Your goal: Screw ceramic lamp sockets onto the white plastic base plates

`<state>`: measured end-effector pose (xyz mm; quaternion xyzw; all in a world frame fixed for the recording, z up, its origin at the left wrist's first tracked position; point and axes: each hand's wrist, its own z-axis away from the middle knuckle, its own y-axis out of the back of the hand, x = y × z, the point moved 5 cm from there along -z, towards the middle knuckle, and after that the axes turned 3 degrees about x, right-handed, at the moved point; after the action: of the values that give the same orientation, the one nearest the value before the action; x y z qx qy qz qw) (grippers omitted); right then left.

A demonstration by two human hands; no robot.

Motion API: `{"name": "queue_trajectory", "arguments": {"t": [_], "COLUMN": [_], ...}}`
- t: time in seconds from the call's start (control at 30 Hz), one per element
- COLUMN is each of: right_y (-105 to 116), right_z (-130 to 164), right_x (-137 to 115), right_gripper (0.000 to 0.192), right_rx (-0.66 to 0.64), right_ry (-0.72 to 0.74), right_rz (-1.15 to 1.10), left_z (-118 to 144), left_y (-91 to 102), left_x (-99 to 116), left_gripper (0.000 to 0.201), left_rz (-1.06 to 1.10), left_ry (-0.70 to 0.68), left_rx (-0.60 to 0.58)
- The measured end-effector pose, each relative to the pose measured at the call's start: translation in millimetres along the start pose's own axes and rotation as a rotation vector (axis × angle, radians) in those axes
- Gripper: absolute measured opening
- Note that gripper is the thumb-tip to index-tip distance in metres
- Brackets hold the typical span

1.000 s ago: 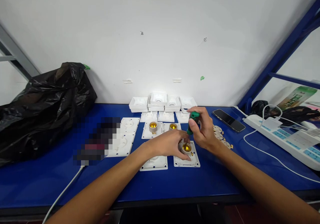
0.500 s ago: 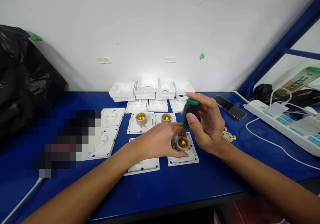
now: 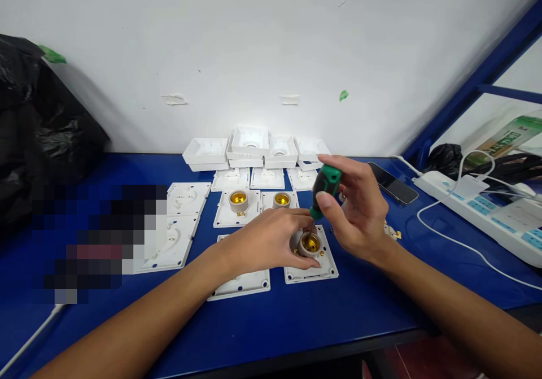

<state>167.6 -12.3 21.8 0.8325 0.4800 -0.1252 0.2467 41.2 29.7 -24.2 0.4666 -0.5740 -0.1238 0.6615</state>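
My right hand (image 3: 353, 207) is closed around the green and black handle of a screwdriver (image 3: 326, 187). Its shaft points down into a lamp socket (image 3: 310, 244) with a brass-coloured inside, which sits on a square white plate (image 3: 324, 269). Thumb and fingers of my left hand (image 3: 275, 238) grip that socket from the left side. The screwdriver's tip is hard to make out inside the socket. Beneath my left forearm lies another white plate (image 3: 249, 282), partly covered. Two more sockets, a left one (image 3: 239, 199) and a right one (image 3: 282, 200), stand on plates behind my left hand.
White square housings (image 3: 249, 142) are stacked against the wall. More white plates (image 3: 184, 226) lie at left, beside a blurred-out patch. A phone (image 3: 393, 184), a power strip (image 3: 478, 204) and white cables are at right. A black bag (image 3: 42, 102) stands far left.
The screwdriver handle and my right hand have shifted slightly to the right. My left hand keeps its hold on the socket. The view has moved a little.
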Motion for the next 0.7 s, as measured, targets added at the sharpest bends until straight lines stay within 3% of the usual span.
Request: {"name": "queue_trajectory", "arguments": {"t": [0.13,0.33,0.53,0.7], "right_y": [3.0,3.5,6.9,6.6], "right_z": [-1.0,-0.1,-2.3,-1.8], "right_x": [1.3,-1.3,-6.3,-3.3], "right_gripper": [0.046,0.045,0.042,0.043], "right_rx": [0.086,0.074,0.233,0.282], "right_ry": [0.037,0.079,0.059,0.035], "right_rz": [0.048,0.091,0.116,0.071], "left_z": [0.5,1.0,1.3,1.3], "left_y": [-1.0,-1.5,0.2,1.4], "left_x": [-0.4,-0.7,1.9,3.0], "left_gripper": [0.040,0.041,0.041,0.040], "left_rz": [-0.003,-0.030,-0.033,-0.048], "left_ry": [0.008,0.013,-0.001,-0.013], "left_rx": [0.011,0.021,0.023,0.024]}}
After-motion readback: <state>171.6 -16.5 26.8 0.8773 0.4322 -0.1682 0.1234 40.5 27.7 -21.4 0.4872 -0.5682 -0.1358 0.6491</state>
